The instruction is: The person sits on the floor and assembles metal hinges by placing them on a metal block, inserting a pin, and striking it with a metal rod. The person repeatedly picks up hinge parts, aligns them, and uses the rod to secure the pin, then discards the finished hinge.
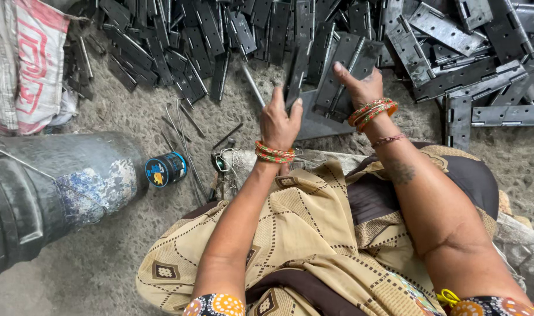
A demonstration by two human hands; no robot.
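hinges [337, 88]: dark grey steel, pile from 10 to 2 o'clock | bangles [274, 152]: red, green, gold | cloth [314, 234]: tan, brown dotted lines and squares | small tin [166, 169]: blue, yellow label, 9 o'clock | sack [27, 64]: white, red print, 10 o'clock

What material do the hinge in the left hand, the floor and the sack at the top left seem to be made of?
The hinge in the left hand looks like dark, unpainted sheet metal, flat with a dull sheen and a knuckle edge. The floor seems to be rough grey concrete, with a grainy and dusty surface. The sack is probably woven plastic, white with red print, though the weave is hard to see.
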